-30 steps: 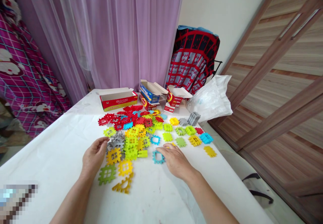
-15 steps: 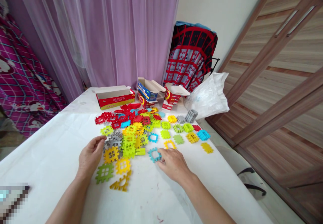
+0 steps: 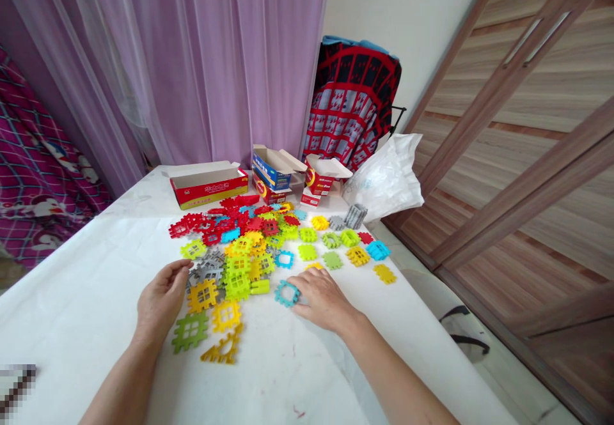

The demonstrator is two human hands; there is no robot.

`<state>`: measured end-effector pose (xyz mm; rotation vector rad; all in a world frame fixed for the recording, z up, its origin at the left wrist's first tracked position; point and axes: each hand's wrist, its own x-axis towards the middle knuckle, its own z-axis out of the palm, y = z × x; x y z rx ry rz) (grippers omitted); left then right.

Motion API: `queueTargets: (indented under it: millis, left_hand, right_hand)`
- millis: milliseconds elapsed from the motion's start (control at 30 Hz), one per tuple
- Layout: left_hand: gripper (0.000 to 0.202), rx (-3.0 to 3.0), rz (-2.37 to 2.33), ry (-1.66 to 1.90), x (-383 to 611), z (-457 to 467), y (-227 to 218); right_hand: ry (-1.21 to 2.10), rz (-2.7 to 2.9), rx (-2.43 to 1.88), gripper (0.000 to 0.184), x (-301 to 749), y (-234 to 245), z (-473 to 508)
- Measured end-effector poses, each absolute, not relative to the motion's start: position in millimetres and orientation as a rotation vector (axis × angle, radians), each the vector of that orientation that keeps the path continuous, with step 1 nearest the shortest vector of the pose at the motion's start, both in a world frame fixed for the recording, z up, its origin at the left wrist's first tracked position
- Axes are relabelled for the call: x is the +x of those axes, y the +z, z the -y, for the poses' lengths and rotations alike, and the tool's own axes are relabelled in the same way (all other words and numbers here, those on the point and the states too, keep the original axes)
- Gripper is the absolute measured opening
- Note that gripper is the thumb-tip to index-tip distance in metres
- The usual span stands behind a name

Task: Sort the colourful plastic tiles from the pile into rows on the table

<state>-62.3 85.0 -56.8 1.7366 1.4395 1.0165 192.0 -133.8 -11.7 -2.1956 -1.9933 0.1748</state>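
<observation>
Two bare hands are well apart on a white-covered table (image 3: 84, 303), both palm down at the near side. The right hand (image 3: 322, 298) rests at the near right of the pile, its fingertips (image 3: 299, 297) touching the right edge of a flat blue waffle-shaped piece (image 3: 286, 293) lying on the table; can't tell if it's actually gripped. The left hand (image 3: 162, 300) is loosely curled, holding nothing visible, just beside a gray cluster (image 3: 206, 271) and a yellow piece (image 3: 202, 295). Between the hands is the main pile of interlocking plastic pieces (image 3: 240, 246), red toward the far left, yellow, lime and gray nearer. A green piece (image 3: 190, 330) and a bent yellow piece (image 3: 221, 349) lie near the left hand, apart from the pile. Looser pieces spread right, including a light blue piece (image 3: 378, 250); a gray stack (image 3: 355, 216) stands at the far right. Along the far edge are an open red box (image 3: 206, 186), a blue box (image 3: 271, 169) and a small red box (image 3: 319, 179), with a white plastic bag (image 3: 384, 179) at the far right corner. Behind are a purple curtain (image 3: 201, 61) and a red-and-black patterned cloth (image 3: 350, 99).
</observation>
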Motion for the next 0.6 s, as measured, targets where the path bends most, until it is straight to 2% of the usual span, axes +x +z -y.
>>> queueTargets:
  millis: [200, 433, 600]
  left_hand:
    - [0.035, 1.745, -1.459, 1.010, -64, -88, -58]
    - [0.035, 1.749, -1.456, 1.005, -64, -88, -62]
    - [0.036, 1.750, -1.446, 1.009, -64, -87, -63]
  right_hand:
    - [-0.020, 1.770, -2.326, 0.043, 177, -24, 145]
    - [-0.154, 1.598, -2.291, 0.059, 172, -46, 150]
    - [-0.169, 1.564, -2.295, 0.064, 170, -48, 149]
